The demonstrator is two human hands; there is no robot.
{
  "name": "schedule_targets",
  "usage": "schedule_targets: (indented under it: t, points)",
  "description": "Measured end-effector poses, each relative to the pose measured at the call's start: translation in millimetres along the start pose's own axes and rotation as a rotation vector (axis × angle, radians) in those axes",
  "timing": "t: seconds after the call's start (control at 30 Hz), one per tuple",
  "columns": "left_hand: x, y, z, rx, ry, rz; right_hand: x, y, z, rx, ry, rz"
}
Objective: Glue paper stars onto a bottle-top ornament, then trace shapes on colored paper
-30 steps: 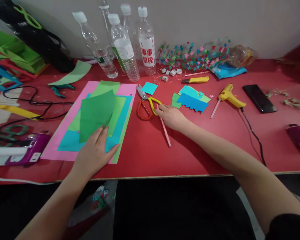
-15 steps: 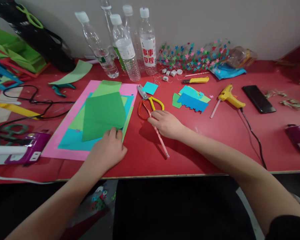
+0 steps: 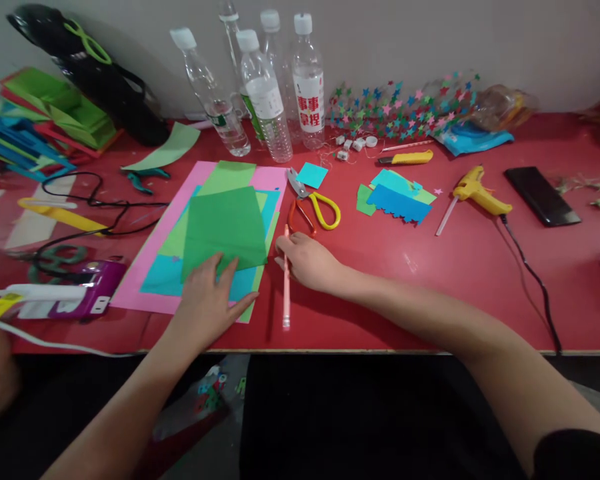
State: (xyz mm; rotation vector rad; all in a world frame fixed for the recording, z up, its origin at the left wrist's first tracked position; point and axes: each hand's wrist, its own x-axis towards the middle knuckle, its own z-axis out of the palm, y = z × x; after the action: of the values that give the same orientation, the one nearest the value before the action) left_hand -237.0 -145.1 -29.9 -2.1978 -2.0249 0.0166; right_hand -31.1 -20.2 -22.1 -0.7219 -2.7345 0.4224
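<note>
My left hand [image 3: 207, 300] lies with its fingers spread on the lower edge of a dark green paper sheet [image 3: 225, 223]. Under that sheet are light green, blue and pink papers [image 3: 143, 273], stacked unevenly. A pink pencil [image 3: 287, 293] is pinched in my right hand [image 3: 307, 263], just right of the papers. It points away from me, with its metal-banded end near the table's front edge. Beyond my right hand are pliers [image 3: 303, 193] with one orange-red and one yellow handle. A small turquoise paper square [image 3: 313, 175] lies by their jaws.
On the red table [image 3: 380, 313] stand several plastic bottles [image 3: 310, 80] at the back. Rightward lie blue paper scraps [image 3: 400, 202], a yellow cutter [image 3: 406, 158], a corded glue gun [image 3: 480, 192] and a phone [image 3: 543, 195]. Cables and a purple power strip [image 3: 96, 287] are at left.
My right hand has brought the pencil left, closer to the papers, and turned it more upright in view. My left hand's fingers have spread onto the green sheet. The view has shifted slightly left.
</note>
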Motion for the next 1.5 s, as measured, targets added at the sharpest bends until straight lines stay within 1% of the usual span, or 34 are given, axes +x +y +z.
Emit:
schedule_targets:
  t: [0.07,0.13,0.2,0.27,0.37,0.47,0.5,0.57,0.67,0.73,0.8,0.83,0.87,0.93,0.97,1.03,1.1,1.13,1.2,1.27,1.33,1.5]
  points:
    - [-9.8,2.4,6.4,-0.054,0.022,-0.019,6.1,-9.2,6.1,0.072,0.002,0.064]
    - [-17.9,7.5,10.9,-0.099,0.039,-0.033,10.4,-16.2,9.8,0.157,-0.01,0.084]
    - [-22.4,12.5,13.2,-0.123,0.05,-0.047,13.1,-19.8,11.2,0.29,-0.008,0.132]
    - [-23.0,14.9,14.0,-0.139,0.058,-0.052,14.9,-20.6,10.9,0.45,0.016,0.205]
    - [-18.2,13.0,13.6,-0.206,0.077,-0.01,17.9,-19.6,9.3,0.691,0.067,0.314]
    - [-11.2,8.0,11.7,-0.315,0.091,0.041,21.4,-16.7,8.3,0.83,0.14,0.346]
    - [-9.6,6.5,10.9,-0.336,0.097,0.031,22.0,-14.9,7.9,0.837,0.173,0.33]
    - [-8.6,4.3,9.4,-0.34,0.096,-0.032,21.3,-9.8,6.8,0.804,0.233,0.277]
    - [-12.3,4.1,7.5,-0.309,0.066,-0.144,14.9,-0.7,3.1,0.687,0.265,0.188]
    - [-14.5,3.6,4.5,-0.339,0.025,-0.128,8.9,2.9,0.7,0.583,0.264,0.129]
    - [-11.9,-1.8,-1.1,-0.4,0.007,-0.072,3.8,2.8,0.8,0.464,0.212,0.02]
    - [-7.9,-7.8,-4.7,-0.424,0.007,-0.062,2.2,1.4,2.3,0.399,0.169,-0.051]
    - [-1.8,-16.4,-8.6,-0.436,0.043,-0.09,1.0,-0.6,4.7,0.334,0.118,-0.121]
    - [16.0,-40.6,-15.6,-0.358,0.09,-0.283,-0.1,-5.3,11.7,0.218,0.038,-0.213]
    - [27.1,-55.0,-17.9,-0.315,0.112,-0.349,-0.5,-7.4,15.6,0.167,0.019,-0.231]
    - [52.0,-84.0,-19.1,-0.275,0.105,-0.412,-1.6,-10.1,22.5,0.093,0.01,-0.242]
    - [77.6,-108.2,-16.5,-0.264,0.072,-0.426,-3.2,-10.6,26.8,0.057,0.02,-0.256]
    - [89.9,-117.3,-14.4,-0.269,0.044,-0.409,-4.0,-10.2,27.9,0.047,0.024,-0.263]
    - [112.1,-129.6,-10.4,-0.276,-0.002,-0.35,-5.5,-8.9,28.5,0.032,0.028,-0.271]
    - [130.5,-136.7,-7.9,-0.28,-0.048,-0.274,-6.2,-7.7,27.7,0.013,0.031,-0.277]
    - [144.9,-142.4,-6.9,-0.266,-0.085,-0.234,-5.8,-7.2,26.0,0.0,0.034,-0.283]
    - [169.3,-158.4,-4.5,-0.199,-0.157,-0.28,-0.1,-10.0,20.7,-0.035,-0.023,-0.257]
